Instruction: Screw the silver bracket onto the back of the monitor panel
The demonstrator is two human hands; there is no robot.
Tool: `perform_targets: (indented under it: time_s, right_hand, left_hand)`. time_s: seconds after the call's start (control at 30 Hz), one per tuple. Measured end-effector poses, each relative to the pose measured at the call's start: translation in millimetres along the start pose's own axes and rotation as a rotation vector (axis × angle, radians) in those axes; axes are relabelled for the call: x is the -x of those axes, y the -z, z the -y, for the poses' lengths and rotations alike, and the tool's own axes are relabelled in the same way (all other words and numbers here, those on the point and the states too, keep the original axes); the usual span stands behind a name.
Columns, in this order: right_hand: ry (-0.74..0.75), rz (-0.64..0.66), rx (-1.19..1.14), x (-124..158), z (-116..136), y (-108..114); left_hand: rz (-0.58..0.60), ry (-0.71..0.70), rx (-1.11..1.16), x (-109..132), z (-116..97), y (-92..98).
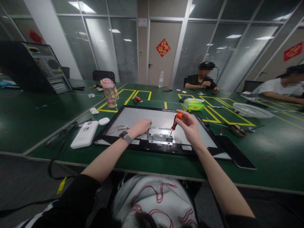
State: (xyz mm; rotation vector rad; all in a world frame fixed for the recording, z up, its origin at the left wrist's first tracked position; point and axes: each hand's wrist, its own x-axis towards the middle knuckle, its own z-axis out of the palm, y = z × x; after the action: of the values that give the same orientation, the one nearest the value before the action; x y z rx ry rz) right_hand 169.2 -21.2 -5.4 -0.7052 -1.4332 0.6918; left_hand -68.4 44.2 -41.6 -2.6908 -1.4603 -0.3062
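A flat panel [125, 118] with a black frame lies on the green table. Near its front edge is a metal bracket [160, 130]. My right hand [190, 128] grips an orange and black screwdriver [177, 121], tilted, its tip down at the right part of the bracket. At the bracket's left end rests my left hand [142, 127], its fingers closed; whether they pinch anything is too small to tell. A watch [125, 136] is on the left wrist, and thin wires [119, 128] lie on the panel beside it.
Left of the panel are a white power bank [85, 134], a white case [104, 121] and a pink-lidded bottle [110, 93]. A black phone [236, 152] lies at the right. Behind are a green packet [193, 104], a white fan grille [252, 110] and two people across the table.
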Motion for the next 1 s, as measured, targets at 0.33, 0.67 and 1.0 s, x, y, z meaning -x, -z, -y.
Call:
perform_targets:
  time_s: [0.33,0.67,1.0]
  right_hand:
    - [0.101,0.169,0.221,-2,-1,6]
    - [0.002,0.263,0.209,-7,4,11]
    - [-0.145,0.392,0.064,-6,9,16]
  left_hand:
    - [0.004,0.008,-0.007,0,0,0.1]
    - [0.008,0.008,-0.002,0,1,-1.7]
    - [0.015,0.012,0.008,-2,3,-4.4]
